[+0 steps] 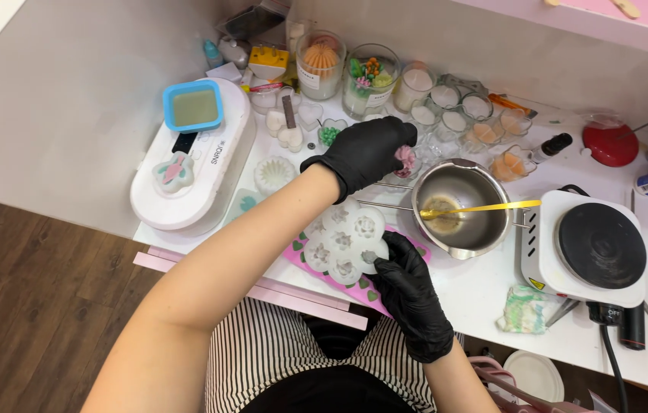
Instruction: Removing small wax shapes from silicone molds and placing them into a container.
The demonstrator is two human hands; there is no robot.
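Note:
My left hand (pixel 363 151), in a black glove, reaches over the table and pinches a small pink flower piece (pixel 406 159) near the rim of a steel pot (pixel 484 191). My right hand (pixel 409 294), also gloved, grips the near edge of a clear silicone flower mould (pixel 341 239). That mould lies on a pink tray with small hearts (pixel 362 289). A yellow stick (pixel 492 206) rests across the pot, its tip in a little melted wax at the bottom.
A white hot plate with a black top (pixel 600 246) stands right of the pot. At the left is a white oval machine (pixel 220 164) carrying a blue square mould (pixel 193 105). Glass jars and small candle cups (pixel 370 76) crowd the back. A folded cloth (pixel 524 310) lies near the front edge.

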